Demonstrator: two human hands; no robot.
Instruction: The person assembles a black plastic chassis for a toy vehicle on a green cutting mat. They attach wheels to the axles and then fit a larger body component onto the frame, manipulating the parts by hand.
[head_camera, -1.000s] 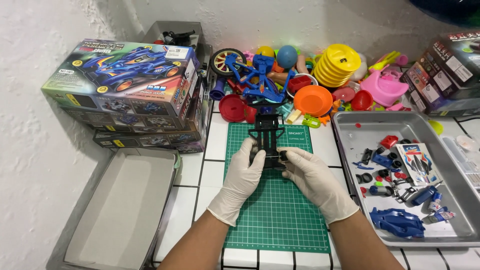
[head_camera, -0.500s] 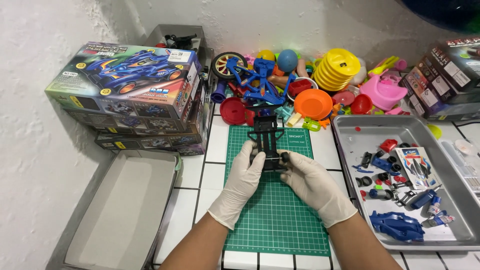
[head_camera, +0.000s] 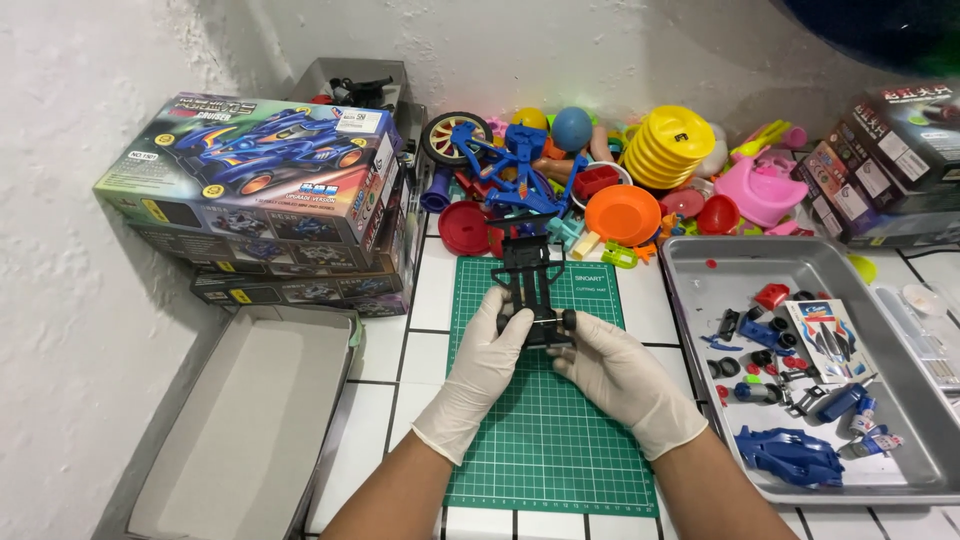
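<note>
Both white-gloved hands, left (head_camera: 487, 352) and right (head_camera: 612, 368), closed on black plastic toy-car chassis (head_camera: 530, 285), hiding its near end; green cutting mat (head_camera: 545, 440), white-tiled bench (head_camera: 395, 360).

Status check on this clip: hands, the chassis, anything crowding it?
Left hand and right hand, both gloved, grip the black toy car chassis at its wheeled end. Chassis over the green cutting mat. Toy pile just beyond its far end.

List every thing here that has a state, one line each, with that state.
Chassis: black, flat on the mat, held at its near end.
Left hand: gloved, gripping the chassis.
Right hand: gloved, gripping the chassis.
Mat: green, lying flat.
Tray: holding loose parts.
Blue shell: lying in the tray, unattached.
Grey box: open, nothing inside.
Kit boxes: stacked, closed.
</note>
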